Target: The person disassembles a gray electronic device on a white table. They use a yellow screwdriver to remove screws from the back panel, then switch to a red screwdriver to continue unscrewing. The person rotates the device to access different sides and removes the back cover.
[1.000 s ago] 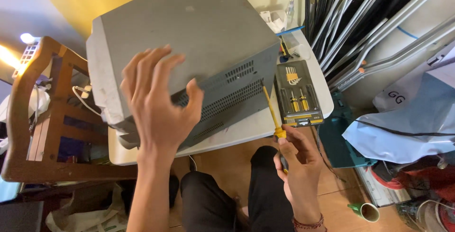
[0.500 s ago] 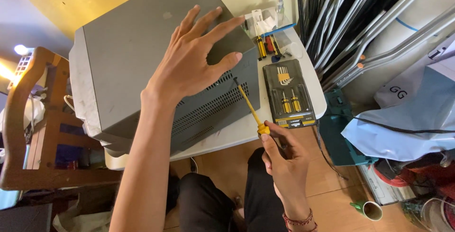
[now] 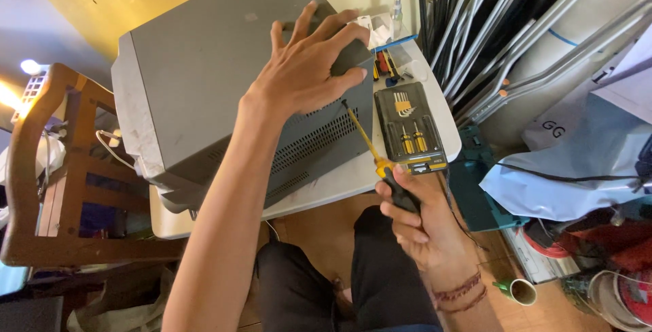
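Right hand (image 3: pixel 414 220) clamped on screwdriver (image 3: pixel 372 150), shaft running up-left from the fist, tip at the vented side of the grey casing (image 3: pixel 217 81) just below the left hand (image 3: pixel 305 67), which lies spread flat on top.

The left arm reached up and forward from the lower edge of view, forearm bare and nearly straight, wrist bent slightly back. The left hand (image 3: pixel 305 67) lay palm down, fingers spread wide and pointing away toward the upper right, the thumb splayed out to the right side. The right hand (image 3: pixel 414 216) sat lower and closer to the body, curled into a closed fist-like grip with the knuckles facing up and the thumb side turned toward the left hand. A reddish band circled the right wrist. Both knees, in dark trousers, showed below between the arms.
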